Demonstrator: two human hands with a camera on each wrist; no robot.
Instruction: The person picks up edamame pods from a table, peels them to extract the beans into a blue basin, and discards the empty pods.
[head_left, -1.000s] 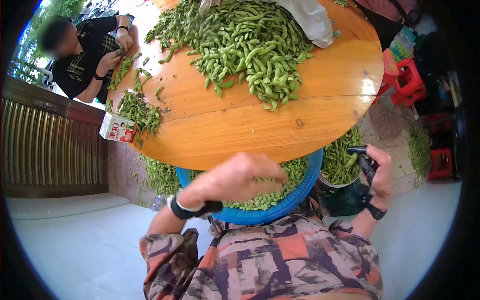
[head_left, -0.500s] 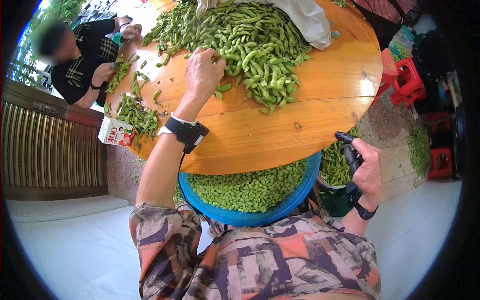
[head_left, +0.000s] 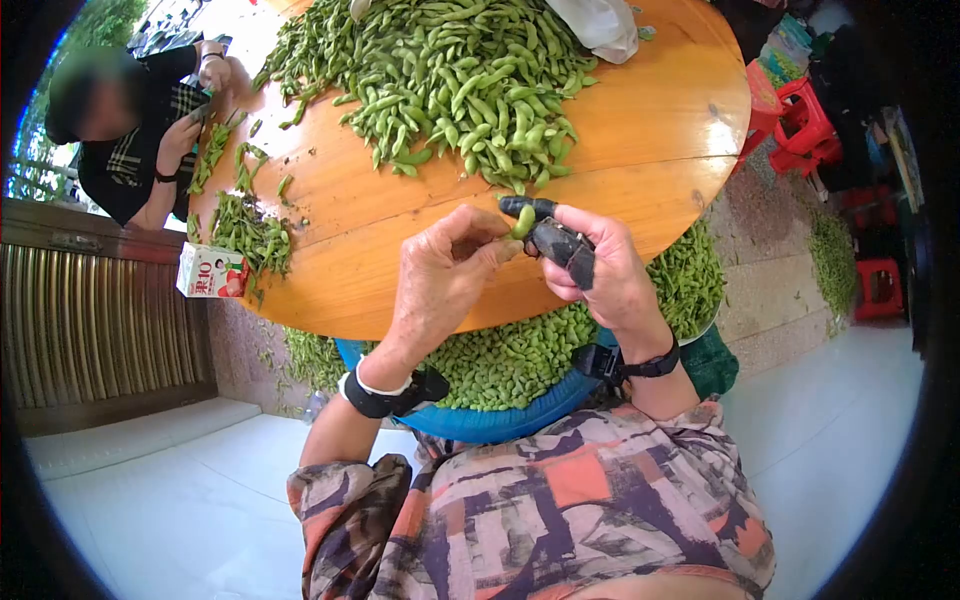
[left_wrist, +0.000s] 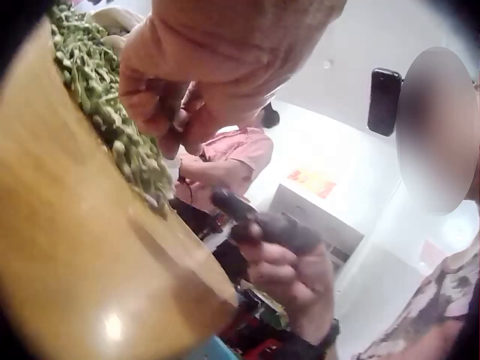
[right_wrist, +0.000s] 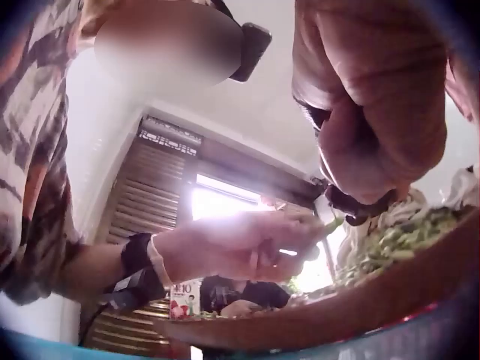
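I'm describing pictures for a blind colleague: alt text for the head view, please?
A left hand pinches a green pod at the black-covered fingers of the right hand, over a wooden table heaped with pods. Below the near edge, a blue basin holds beans. Another person is at the table's left side.

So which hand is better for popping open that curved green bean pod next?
Probably the right hand: its black-covered fingers are right at the pod, while the left hand pinches it.

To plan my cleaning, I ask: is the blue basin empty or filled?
Not empty: in the head view, shelled green beans lie in the blue basin. How deep, I cannot tell.
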